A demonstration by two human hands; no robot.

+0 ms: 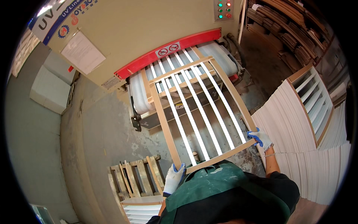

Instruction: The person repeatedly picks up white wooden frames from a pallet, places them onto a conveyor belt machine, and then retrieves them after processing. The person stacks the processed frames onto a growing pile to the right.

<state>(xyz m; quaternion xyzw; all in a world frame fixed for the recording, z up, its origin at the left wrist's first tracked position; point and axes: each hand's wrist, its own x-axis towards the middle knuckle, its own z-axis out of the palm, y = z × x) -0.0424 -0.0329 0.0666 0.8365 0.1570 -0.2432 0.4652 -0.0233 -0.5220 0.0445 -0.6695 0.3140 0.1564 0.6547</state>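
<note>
A slatted panel (166, 128) with a tan wood-coloured frame and several white slats is held in front of me by its near corners. My left hand (174, 178), in a white glove with blue fingertips, closes round the near left corner. The near right corner is gripped by my right hand (261, 138), gloved the same way. The panel's far end lies over a second slatted panel (145, 85), which rests on the mesh conveyor belt (138, 98); part of that second panel is hidden beneath the red bar (140, 62) of the machine.
A big beige machine (149, 26) with a lit button panel (224, 10) stands ahead. Tall stacked panels (287, 115) rise close on my right. At lower left are a wooden pallet (143, 179) and more white slats (141, 213). Racked boards (298, 41) stand far right.
</note>
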